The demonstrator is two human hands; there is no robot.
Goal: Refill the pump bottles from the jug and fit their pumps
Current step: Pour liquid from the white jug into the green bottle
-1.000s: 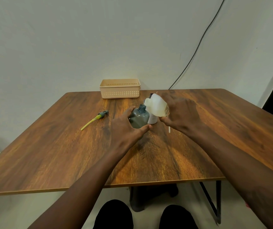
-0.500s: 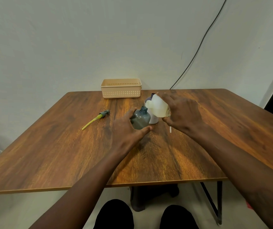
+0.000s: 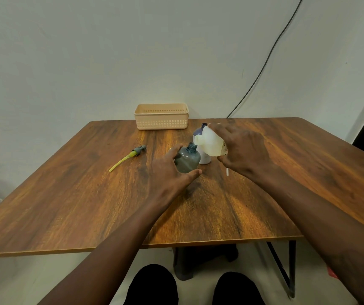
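Observation:
A squat grey bottle [image 3: 187, 160] stands upright on the table [image 3: 66, 205] with its neck uncapped. My left hand [image 3: 168, 172] curls around its left side, thumb in front. My right hand [image 3: 240, 150] grips a white jug [image 3: 212, 143], tipped to the left with its spout just above the grey bottle's neck. Behind them stands a white bottle [image 3: 202, 137] with a purple open neck, mostly hidden. A pump with a grey head and yellow tube [image 3: 128, 157] lies to the left. A thin white tube [image 3: 227, 172] pokes out under my right hand.
A beige perforated basket [image 3: 161, 117] sits at the table's far edge against the wall. A black cable [image 3: 264, 60] runs down the wall to the table's back. My knees and a dark stool show below the near edge.
The jug has come lower and tipped further, bringing its spout down to the grey bottle's neck. My left hand has stayed on the grey bottle.

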